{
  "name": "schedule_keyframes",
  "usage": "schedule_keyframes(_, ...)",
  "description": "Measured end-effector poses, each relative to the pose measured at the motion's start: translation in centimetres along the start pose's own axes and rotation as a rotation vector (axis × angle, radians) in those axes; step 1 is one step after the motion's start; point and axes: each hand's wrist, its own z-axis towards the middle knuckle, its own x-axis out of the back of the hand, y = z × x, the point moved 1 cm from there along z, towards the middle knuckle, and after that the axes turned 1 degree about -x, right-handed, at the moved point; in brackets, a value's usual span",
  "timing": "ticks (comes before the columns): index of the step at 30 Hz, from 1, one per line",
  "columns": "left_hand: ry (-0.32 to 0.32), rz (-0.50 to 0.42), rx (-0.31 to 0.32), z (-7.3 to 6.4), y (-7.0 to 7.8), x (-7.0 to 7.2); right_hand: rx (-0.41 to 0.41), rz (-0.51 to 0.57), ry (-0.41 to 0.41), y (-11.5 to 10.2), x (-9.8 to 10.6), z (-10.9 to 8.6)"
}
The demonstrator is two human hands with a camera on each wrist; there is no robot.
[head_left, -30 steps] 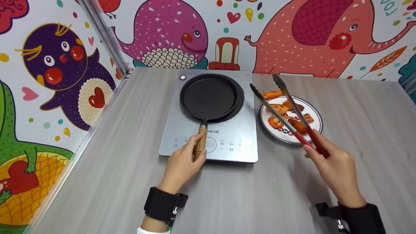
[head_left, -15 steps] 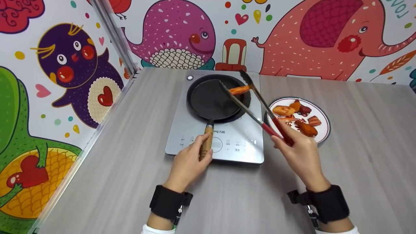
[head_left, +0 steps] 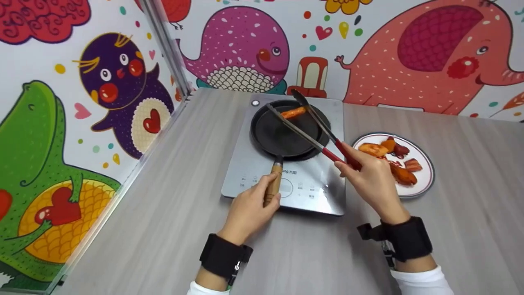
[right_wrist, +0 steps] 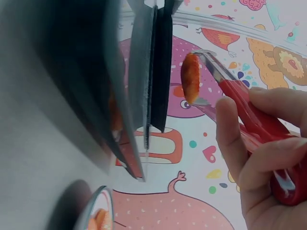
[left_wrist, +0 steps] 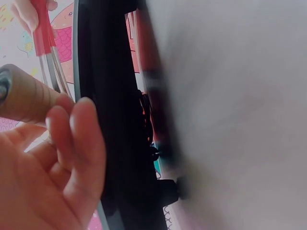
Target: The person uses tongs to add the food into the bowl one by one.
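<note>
Over the black pan [head_left: 271,137], 1 long orange food piece [head_left: 294,112] spans the gap between the 2 tips of the tongs [head_left: 302,133], its long axis roughly side to side. It lies forward and left of the right hand [head_left: 371,174], which pinches the tongs, and ahead of the left hand [head_left: 250,208], which grips the wooden handle [head_left: 274,182]. Neither hand looks plainly nearer; the right wrist view shows the food piece apart from the pan.

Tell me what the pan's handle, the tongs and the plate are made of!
Pan handle: probably smooth wood or bamboo; it's tan with dark rings.
Tongs: likely steel, since they look silvery and shiny; the red grips could be plastic.
Plate: smooth, white, red-lined, perhaps ceramic, though plastic isn't ruled out.
</note>
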Motion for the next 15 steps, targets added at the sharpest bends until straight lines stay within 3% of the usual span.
schedule_keyframes(15,0.027,0.019,-0.017,0.0,-0.1,-0.2,0.066,0.020,-0.100,0.5,-2.0,2.9)
